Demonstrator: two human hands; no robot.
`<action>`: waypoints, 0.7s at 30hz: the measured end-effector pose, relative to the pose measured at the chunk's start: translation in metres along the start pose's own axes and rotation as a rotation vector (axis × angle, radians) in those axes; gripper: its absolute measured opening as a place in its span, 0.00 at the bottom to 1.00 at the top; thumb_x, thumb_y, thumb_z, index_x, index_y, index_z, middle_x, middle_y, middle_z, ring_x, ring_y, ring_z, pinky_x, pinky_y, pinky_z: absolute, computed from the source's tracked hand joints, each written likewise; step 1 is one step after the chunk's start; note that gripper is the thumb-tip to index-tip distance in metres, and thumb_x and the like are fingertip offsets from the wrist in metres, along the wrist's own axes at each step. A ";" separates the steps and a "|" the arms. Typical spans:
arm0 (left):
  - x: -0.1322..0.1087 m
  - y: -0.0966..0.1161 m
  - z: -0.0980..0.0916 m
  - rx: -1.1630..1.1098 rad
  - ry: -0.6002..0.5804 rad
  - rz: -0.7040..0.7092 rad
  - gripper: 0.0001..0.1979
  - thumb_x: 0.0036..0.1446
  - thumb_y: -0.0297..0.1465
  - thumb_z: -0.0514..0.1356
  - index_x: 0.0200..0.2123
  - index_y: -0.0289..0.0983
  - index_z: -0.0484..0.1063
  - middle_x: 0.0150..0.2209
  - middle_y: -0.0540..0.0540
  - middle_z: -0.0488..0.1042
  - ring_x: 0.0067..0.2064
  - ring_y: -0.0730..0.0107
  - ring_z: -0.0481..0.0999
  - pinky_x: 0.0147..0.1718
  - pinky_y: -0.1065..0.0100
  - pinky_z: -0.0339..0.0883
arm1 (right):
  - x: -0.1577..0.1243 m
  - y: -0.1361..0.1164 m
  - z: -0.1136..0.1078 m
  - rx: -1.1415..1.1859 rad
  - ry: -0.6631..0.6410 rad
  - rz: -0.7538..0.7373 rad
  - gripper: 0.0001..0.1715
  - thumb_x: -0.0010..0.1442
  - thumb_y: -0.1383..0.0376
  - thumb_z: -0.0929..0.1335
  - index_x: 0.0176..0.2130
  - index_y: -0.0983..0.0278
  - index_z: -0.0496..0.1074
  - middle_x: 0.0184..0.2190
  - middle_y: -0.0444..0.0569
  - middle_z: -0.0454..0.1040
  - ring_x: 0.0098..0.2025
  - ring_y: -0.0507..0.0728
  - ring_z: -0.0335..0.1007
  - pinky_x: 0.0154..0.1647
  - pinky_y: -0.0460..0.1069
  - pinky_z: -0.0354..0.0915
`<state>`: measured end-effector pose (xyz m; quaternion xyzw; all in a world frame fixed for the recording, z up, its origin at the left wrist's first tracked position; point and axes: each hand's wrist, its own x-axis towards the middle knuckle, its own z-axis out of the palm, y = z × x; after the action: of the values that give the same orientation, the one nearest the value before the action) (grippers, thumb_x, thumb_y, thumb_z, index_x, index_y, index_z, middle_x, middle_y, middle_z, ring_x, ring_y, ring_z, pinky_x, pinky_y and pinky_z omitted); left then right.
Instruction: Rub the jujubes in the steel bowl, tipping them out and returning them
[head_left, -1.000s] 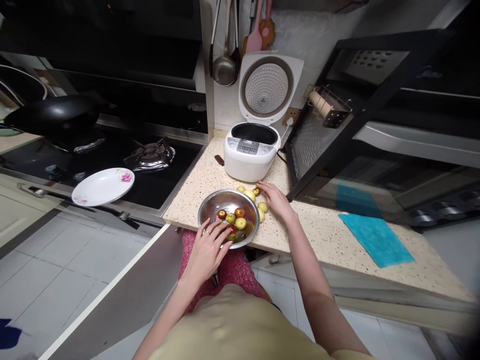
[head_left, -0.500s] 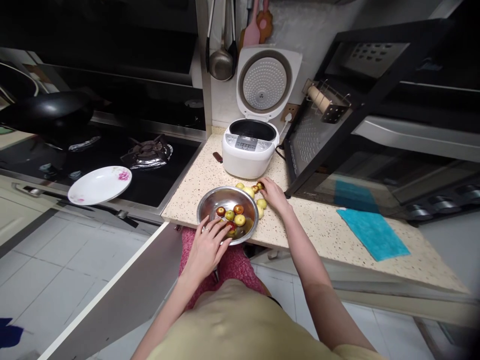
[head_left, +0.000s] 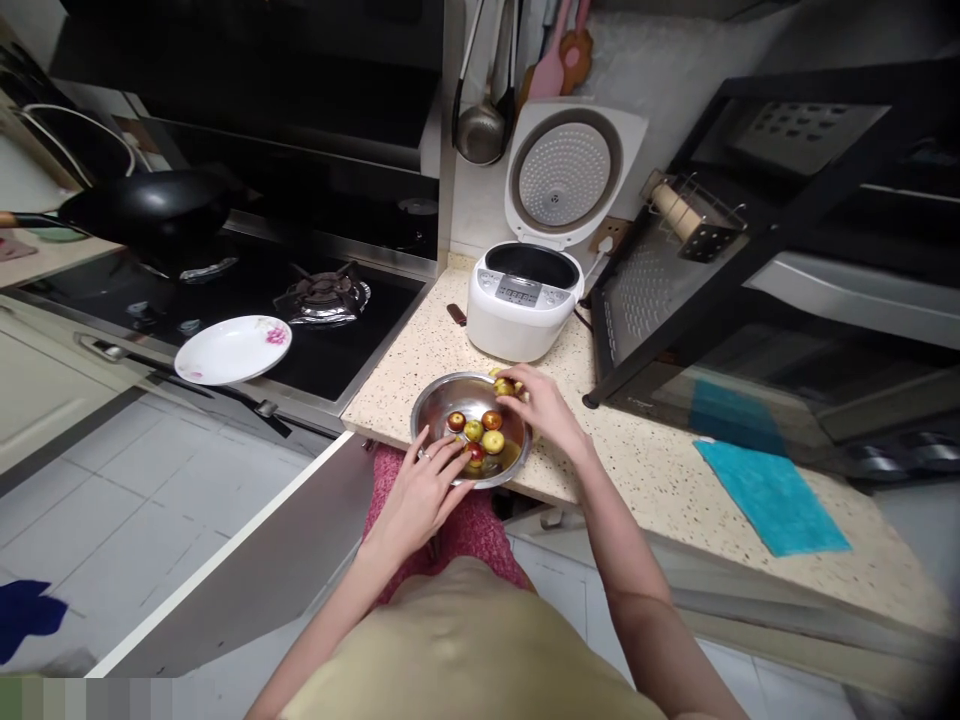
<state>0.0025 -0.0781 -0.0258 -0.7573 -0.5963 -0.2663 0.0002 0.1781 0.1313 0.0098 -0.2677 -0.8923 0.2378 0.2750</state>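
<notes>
A steel bowl (head_left: 442, 400) sits at the front edge of the speckled counter (head_left: 660, 470) with several small red and green fruits (head_left: 480, 432) in it. My left hand (head_left: 424, 490) rests on the bowl's near rim, its fingers reaching in among the fruits. My right hand (head_left: 536, 400) is over the bowl's far right rim, its fingers pinched on one small fruit (head_left: 504, 386). Other fruits on the counter behind the bowl are mostly hidden by this hand.
An open white rice cooker (head_left: 525, 305) stands behind the bowl. A dark oven (head_left: 750, 330) with a rack fills the right, and a teal cloth (head_left: 772, 495) lies on the counter. On the left are a gas hob (head_left: 322, 295), a flowered white plate (head_left: 232, 350) and a black wok (head_left: 146, 205).
My right hand has picked a small fruit from the pile on the counter and carried it left over the bowl's rim. My left hand stays on the bowl.
</notes>
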 end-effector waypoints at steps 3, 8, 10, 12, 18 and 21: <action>0.000 0.001 -0.002 0.012 -0.016 -0.001 0.19 0.75 0.37 0.52 0.62 0.37 0.72 0.61 0.40 0.76 0.66 0.55 0.72 0.72 0.41 0.53 | 0.009 -0.012 0.019 -0.015 -0.148 -0.027 0.19 0.62 0.71 0.73 0.53 0.63 0.77 0.49 0.54 0.79 0.50 0.61 0.75 0.55 0.57 0.69; 0.000 0.001 -0.003 0.011 -0.032 0.006 0.19 0.74 0.37 0.52 0.61 0.38 0.72 0.61 0.40 0.76 0.66 0.55 0.71 0.72 0.41 0.53 | 0.021 -0.011 0.039 -0.108 -0.275 -0.008 0.21 0.60 0.73 0.74 0.53 0.64 0.79 0.51 0.57 0.80 0.54 0.63 0.77 0.57 0.58 0.70; 0.001 0.001 -0.003 0.008 -0.026 0.008 0.19 0.74 0.36 0.52 0.62 0.38 0.72 0.61 0.40 0.76 0.66 0.56 0.71 0.72 0.41 0.53 | 0.023 -0.011 0.042 -0.125 -0.299 -0.002 0.21 0.60 0.73 0.74 0.54 0.64 0.79 0.53 0.57 0.80 0.55 0.64 0.77 0.59 0.58 0.69; 0.001 0.000 -0.003 0.006 -0.020 0.008 0.19 0.74 0.36 0.53 0.62 0.38 0.72 0.61 0.40 0.76 0.66 0.56 0.71 0.72 0.41 0.52 | 0.025 -0.012 0.044 -0.129 -0.316 0.001 0.22 0.60 0.73 0.75 0.54 0.64 0.80 0.55 0.57 0.80 0.56 0.65 0.78 0.60 0.59 0.69; 0.001 0.001 -0.003 0.008 -0.034 0.004 0.19 0.74 0.36 0.53 0.61 0.36 0.72 0.61 0.40 0.76 0.66 0.55 0.71 0.72 0.41 0.52 | 0.026 -0.011 0.053 -0.158 -0.304 0.033 0.24 0.57 0.74 0.76 0.53 0.63 0.81 0.51 0.57 0.82 0.55 0.65 0.79 0.59 0.58 0.71; 0.001 0.000 -0.005 0.012 -0.038 0.003 0.18 0.74 0.36 0.53 0.61 0.37 0.72 0.61 0.40 0.76 0.66 0.55 0.71 0.72 0.41 0.52 | 0.024 -0.011 0.058 -0.166 -0.269 0.046 0.22 0.59 0.74 0.75 0.53 0.64 0.81 0.51 0.57 0.82 0.54 0.64 0.79 0.58 0.57 0.71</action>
<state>0.0013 -0.0784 -0.0213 -0.7632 -0.5965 -0.2482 -0.0060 0.1222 0.1217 -0.0177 -0.2758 -0.9312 0.2032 0.1243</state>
